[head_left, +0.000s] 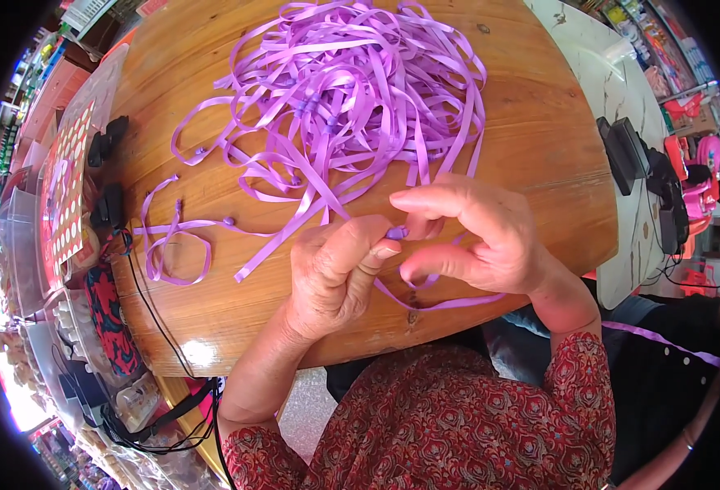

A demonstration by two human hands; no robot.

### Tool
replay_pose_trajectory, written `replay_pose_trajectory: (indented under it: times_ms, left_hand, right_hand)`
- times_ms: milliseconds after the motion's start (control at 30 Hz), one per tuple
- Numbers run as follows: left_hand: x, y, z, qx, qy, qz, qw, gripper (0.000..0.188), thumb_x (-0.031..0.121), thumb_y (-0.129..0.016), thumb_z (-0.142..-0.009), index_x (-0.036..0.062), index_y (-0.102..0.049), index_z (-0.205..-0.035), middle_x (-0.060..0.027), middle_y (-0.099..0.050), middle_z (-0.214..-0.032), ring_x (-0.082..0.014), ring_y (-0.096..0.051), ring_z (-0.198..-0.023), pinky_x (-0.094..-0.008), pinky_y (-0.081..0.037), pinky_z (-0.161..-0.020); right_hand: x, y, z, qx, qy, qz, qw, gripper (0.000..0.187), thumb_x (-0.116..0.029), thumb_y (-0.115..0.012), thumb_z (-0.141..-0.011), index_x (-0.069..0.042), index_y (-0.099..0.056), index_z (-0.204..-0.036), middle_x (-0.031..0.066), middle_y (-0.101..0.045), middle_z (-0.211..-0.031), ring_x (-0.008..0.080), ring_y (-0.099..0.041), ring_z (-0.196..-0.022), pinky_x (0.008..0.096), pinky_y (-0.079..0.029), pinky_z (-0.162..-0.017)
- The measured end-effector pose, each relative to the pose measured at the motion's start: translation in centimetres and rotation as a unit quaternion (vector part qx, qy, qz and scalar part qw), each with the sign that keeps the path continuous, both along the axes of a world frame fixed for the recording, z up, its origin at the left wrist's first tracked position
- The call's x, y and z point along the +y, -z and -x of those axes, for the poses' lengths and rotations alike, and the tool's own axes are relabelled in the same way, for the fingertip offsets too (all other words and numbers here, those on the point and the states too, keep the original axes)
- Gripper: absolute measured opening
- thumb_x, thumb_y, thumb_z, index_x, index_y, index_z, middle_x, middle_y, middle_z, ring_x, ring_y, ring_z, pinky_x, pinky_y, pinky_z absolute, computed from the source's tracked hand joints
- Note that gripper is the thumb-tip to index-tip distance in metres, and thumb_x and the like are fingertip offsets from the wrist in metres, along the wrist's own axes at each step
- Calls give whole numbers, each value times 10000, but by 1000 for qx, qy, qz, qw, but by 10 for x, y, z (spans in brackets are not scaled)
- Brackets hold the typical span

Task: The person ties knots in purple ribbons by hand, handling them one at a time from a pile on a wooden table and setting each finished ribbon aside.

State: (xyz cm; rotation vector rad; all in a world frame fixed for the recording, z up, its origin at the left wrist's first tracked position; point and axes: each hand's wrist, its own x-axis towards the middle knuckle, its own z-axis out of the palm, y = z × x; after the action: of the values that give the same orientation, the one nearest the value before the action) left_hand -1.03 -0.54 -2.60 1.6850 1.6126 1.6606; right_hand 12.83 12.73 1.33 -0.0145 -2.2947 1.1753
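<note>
My left hand (pixel 337 273) pinches a purple ribbon between thumb and forefinger, and a small darker purple knot (pixel 396 233) sticks out at the fingertips. Just to its right, my right hand (pixel 490 237) is curved, with thumb and forefinger apart and nothing seen between them. Below the hands a length of the purple ribbon (pixel 458 304) loops toward the table's near edge. Beyond them lies a big tangled heap of purple ribbons (pixel 352 90), several of them knotted. A few knotted loose strands (pixel 200 260) lie to the left.
All this rests on a brown wooden table (pixel 539 106). Black cables (pixel 160 306) hang at its left edge, beside clear boxes and a dotted sheet (pixel 70 192). A white marbled surface (pixel 629 253) with black adapters (pixel 621 155) stands right. Another person's forearm (pixel 678 449) shows at lower right.
</note>
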Motion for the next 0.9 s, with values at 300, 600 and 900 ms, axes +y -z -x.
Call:
replay_pose_trajectory:
  times_ms: [300,600,900]
  left_hand:
    - [-1,1,0,-32,-23,10,999,88,73,-595,-895,-13,-602,-911,-74,-598,-741,-145,-532,-608,-251,-425,-569]
    - [0,-3,10,-282,-44,5,958,164,152,-514,-962,20,-609,-945,55,-565,-755,-33,-446,-654,-183,-374,-597]
    - [-6,-16,1,-402,-16,-39,915,190,184,-504,-968,30,-613,-952,100,-402,-607,3,-288,-520,-180,-209,-465]
  right_hand:
    - [14,1,-1,-4,1,-87,996,200,-36,-754,-691,-31,-653,-864,62,-604,-763,199,-584,-665,295,-454,-582]
    - [-5,15,-5,-209,-114,-236,942,186,-177,-721,-692,-74,-576,-745,36,-503,-804,215,-527,-804,351,-402,-736]
    - [-19,22,-3,-177,-112,-234,949,157,-162,-687,-714,-83,-553,-725,43,-489,-806,214,-518,-801,355,-388,-731]
